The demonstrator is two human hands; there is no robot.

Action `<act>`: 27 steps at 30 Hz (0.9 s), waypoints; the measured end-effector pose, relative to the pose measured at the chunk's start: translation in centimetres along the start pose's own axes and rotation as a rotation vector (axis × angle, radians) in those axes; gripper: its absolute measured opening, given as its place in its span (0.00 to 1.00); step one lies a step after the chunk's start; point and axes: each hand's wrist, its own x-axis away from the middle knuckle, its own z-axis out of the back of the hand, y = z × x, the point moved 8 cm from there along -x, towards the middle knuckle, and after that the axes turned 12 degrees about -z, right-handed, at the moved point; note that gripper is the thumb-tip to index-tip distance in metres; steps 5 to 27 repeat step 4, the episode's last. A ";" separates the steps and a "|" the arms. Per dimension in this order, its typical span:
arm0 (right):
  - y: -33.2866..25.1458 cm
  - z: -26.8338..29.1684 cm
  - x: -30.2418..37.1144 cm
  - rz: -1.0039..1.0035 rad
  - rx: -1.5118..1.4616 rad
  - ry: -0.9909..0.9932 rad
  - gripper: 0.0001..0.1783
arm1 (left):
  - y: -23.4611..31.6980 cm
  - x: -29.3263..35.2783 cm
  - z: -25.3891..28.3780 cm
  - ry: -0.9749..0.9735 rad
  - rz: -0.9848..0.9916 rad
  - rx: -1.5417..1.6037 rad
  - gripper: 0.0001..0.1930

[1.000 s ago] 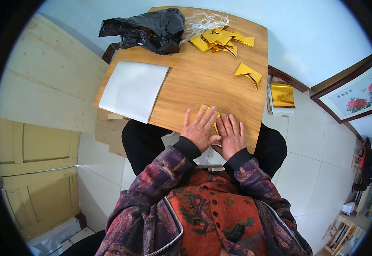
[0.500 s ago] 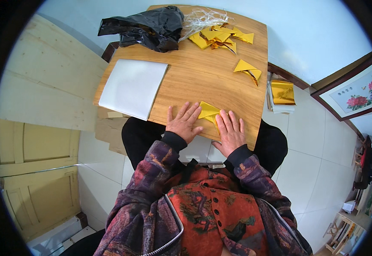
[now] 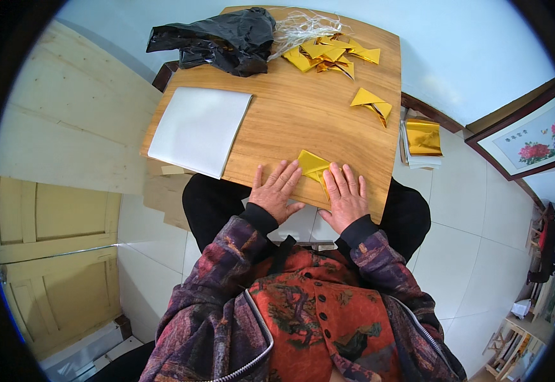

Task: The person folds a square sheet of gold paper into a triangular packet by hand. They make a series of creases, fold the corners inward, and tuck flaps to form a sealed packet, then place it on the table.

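Observation:
A folded piece of gold foil paper [image 3: 312, 163] lies at the near edge of the wooden table [image 3: 290, 121]. My right hand [image 3: 346, 196] rests flat on its right part, fingers stretched forward and covering some of it. Just left of the paper is my left hand [image 3: 276, 192], palm down on the table edge with its fingers spread and nothing in them. Another folded gold paper [image 3: 373, 106] lies alone near the table's right edge. Farther back, several more are heaped in a pile [image 3: 331, 52].
A stack of white paper [image 3: 200, 130] covers the table's left side. Behind it sit a black plastic bag [image 3: 226, 41] and a tangle of clear plastic strands [image 3: 303, 28]. Below the right edge are gold foil sheets [image 3: 424, 138]. A framed flower picture [image 3: 532, 140] stands by the wall.
My left hand has slid slightly back toward me, off the gold paper's left side. My right hand stays on the paper, nearly still.

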 end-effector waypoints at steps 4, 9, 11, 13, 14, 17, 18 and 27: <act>0.0 -0.1 0.0 0.007 0.011 0.011 0.58 | -1.6 0.8 0.4 0.027 0.039 -0.055 0.46; 0.0 -0.1 0.0 0.007 0.011 0.011 0.58 | -1.6 0.8 0.4 0.027 0.039 -0.055 0.46; 0.0 -0.1 0.0 0.007 0.011 0.011 0.58 | -1.6 0.8 0.4 0.027 0.039 -0.055 0.46; 0.0 -0.1 0.0 0.007 0.011 0.011 0.58 | -1.6 0.8 0.4 0.027 0.039 -0.055 0.46; 0.0 -0.1 0.0 0.007 0.011 0.011 0.58 | -1.6 0.8 0.4 0.027 0.039 -0.055 0.46; 0.0 -0.1 0.0 0.007 0.011 0.011 0.58 | -1.6 0.8 0.4 0.027 0.039 -0.055 0.46; 0.0 -0.1 0.0 0.007 0.011 0.011 0.58 | -1.6 0.8 0.4 0.027 0.039 -0.055 0.46; 0.0 -0.1 0.0 0.007 0.011 0.011 0.58 | -1.6 0.8 0.4 0.027 0.039 -0.055 0.46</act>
